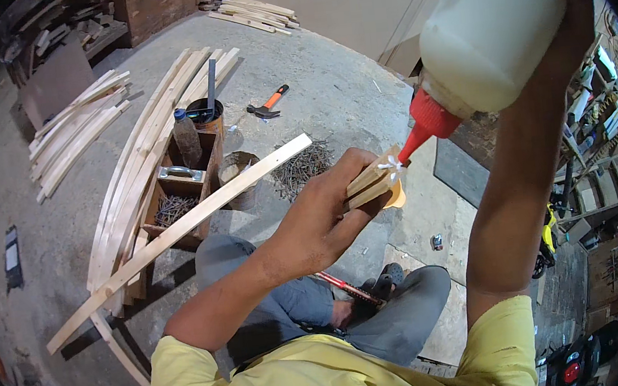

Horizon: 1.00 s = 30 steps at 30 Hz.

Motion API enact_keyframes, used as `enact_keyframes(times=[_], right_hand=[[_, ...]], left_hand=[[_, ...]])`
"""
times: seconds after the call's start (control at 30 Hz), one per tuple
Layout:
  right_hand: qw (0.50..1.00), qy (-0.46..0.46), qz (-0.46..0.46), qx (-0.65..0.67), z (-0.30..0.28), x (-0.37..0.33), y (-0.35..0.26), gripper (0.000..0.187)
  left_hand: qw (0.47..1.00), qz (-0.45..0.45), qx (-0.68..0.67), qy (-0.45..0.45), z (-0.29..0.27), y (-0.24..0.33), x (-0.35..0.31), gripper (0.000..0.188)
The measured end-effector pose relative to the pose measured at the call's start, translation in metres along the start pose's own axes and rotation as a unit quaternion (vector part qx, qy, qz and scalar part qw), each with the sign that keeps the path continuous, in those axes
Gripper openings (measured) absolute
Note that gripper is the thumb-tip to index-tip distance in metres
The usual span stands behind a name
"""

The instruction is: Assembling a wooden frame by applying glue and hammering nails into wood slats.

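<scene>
My left hand [326, 210] is closed around a wooden strip [369, 180] whose end looks split or notched, held up in front of my knees. White glue [390, 162] is smeared on that end. At the upper right, my right hand [577, 10] grips a large translucent white glue bottle [494, 23], tipped nozzle-down. Its red nozzle [426, 122] points at the glued end, touching or almost touching it. A yellowish rounded thing [397, 195] shows just behind the strip; its kind is unclear. Another long wooden strip [200, 231] slants across a wooden toolbox [207, 158] at my left.
Nails fill a toolbox compartment [173, 209] and lie in a pile [302, 165] on the floor. A claw hammer [264, 109] lies farther off. Long wooden strips [136, 162] are stacked left of the toolbox. A red-handled tool [345, 286] lies between my legs.
</scene>
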State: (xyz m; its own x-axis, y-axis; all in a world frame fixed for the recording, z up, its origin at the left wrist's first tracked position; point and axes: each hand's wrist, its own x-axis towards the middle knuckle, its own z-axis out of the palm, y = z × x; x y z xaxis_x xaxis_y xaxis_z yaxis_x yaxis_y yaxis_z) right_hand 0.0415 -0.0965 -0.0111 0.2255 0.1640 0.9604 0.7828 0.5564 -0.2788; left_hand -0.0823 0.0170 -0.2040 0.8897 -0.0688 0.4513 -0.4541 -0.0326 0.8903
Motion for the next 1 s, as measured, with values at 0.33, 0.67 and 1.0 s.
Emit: enact_keyframes(times=[0.33,0.67,1.0], right_hand=[[0.999,0.023,0.031,0.006,0.009,-0.002,-0.008,0.041],[0.997,0.045,0.064,0.014,0.013,-0.004,-0.014,0.041],[0.993,0.079,0.089,0.008,0.017,0.005,-0.017,0.041]], left_hand=[[1.0,0.003,0.011,-0.004,0.0,-0.002,-0.001,0.032],[1.0,-0.006,0.022,-0.006,-0.001,-0.002,-0.004,0.033],[1.0,-0.007,0.025,-0.005,-0.002,-0.002,-0.003,0.033]])
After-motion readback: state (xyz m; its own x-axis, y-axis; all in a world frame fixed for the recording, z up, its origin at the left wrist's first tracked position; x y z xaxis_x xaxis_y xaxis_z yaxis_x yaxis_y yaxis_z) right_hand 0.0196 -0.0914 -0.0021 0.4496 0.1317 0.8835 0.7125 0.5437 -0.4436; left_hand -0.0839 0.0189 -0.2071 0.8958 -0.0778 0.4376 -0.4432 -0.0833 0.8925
